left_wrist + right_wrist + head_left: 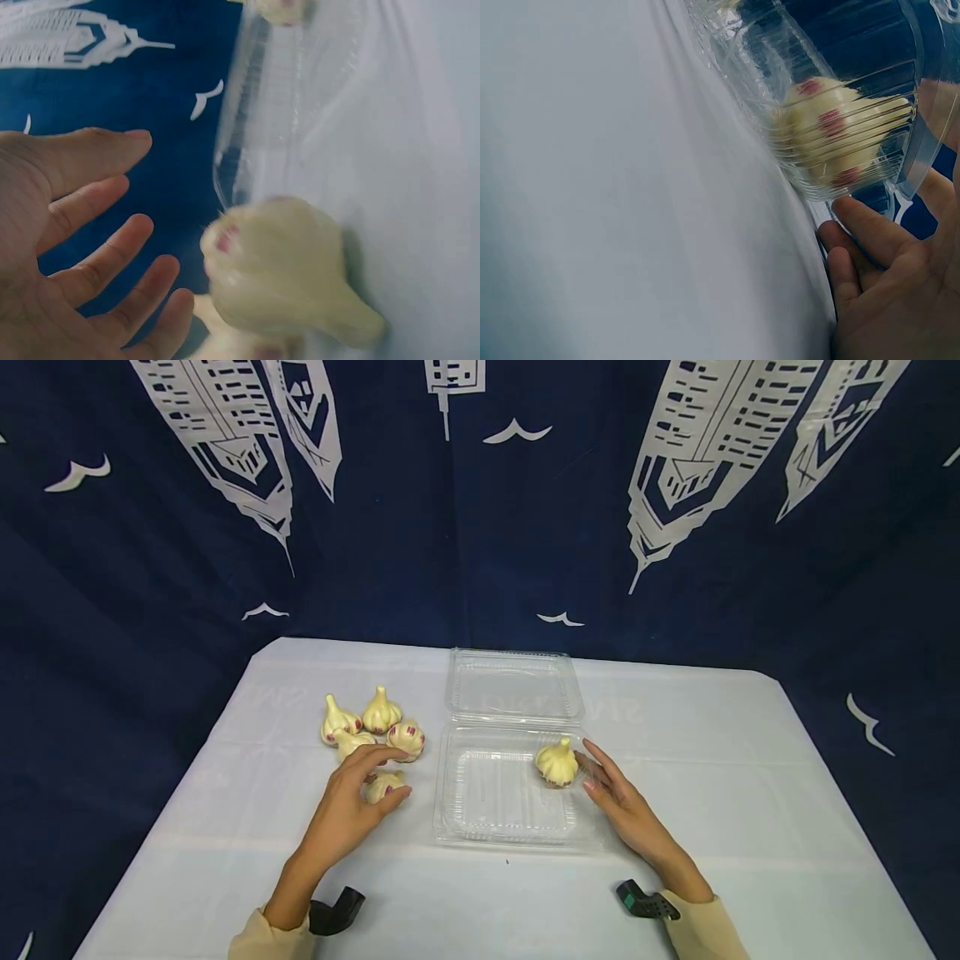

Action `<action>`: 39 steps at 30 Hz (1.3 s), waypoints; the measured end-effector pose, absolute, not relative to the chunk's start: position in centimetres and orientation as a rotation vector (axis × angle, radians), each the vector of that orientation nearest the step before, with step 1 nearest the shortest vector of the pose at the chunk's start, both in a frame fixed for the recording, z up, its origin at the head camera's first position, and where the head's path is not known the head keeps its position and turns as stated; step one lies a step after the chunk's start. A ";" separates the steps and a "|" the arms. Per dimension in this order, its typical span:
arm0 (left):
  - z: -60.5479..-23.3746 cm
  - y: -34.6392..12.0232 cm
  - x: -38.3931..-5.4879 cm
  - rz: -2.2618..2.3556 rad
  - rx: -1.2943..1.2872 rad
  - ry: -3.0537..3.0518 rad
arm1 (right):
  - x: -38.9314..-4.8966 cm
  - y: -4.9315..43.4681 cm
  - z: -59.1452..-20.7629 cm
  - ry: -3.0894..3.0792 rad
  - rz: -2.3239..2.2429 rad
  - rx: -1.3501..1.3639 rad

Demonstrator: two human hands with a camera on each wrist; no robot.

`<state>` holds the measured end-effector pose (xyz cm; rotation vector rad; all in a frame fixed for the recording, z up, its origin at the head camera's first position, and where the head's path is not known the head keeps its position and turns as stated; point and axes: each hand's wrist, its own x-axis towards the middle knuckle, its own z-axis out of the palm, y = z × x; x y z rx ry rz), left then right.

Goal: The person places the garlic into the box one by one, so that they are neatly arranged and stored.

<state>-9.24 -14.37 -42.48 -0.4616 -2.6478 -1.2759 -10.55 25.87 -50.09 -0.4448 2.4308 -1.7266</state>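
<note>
My left hand (pixel 348 810) hovers with fingers spread around a garlic bulb (pixel 384 787) on the table. In the left wrist view the fingers (pixel 112 262) stand apart from that bulb (pixel 277 270), with nothing held. A clear plastic clamshell box (pixel 480 835) lies unfolded in the middle, its lid (pixel 517 689) towards the back. One garlic bulb (pixel 557 763) sits upright inside, against the right side. My right hand (pixel 630 810) rests at the box's right wall, fingers extended. The right wrist view shows this bulb (pixel 829 131) through the ribbed wall, beside the right fingers (pixel 881 236).
Several more garlic bulbs cluster beyond my left hand, among them one standing upright (pixel 381 712) and one at the far left (pixel 339 722). A white cloth (pixel 750 777) covers the table. Behind its back edge hangs a dark blue printed curtain (pixel 465 543).
</note>
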 end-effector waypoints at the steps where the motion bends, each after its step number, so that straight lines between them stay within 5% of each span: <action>1: -42.7 -14.7 -9.1 -1.295 -0.442 -2.651 | -10.5 25.9 -50.1 2.432 -1.725 -0.444; 18: -46.3 -17.4 -8.8 -1.686 -0.240 -2.659 | -10.4 25.9 -50.2 2.454 -1.707 -0.409; 39: -47.8 -17.3 -9.0 -1.609 -0.283 -2.670 | -10.4 25.9 -50.0 2.446 -1.718 -0.439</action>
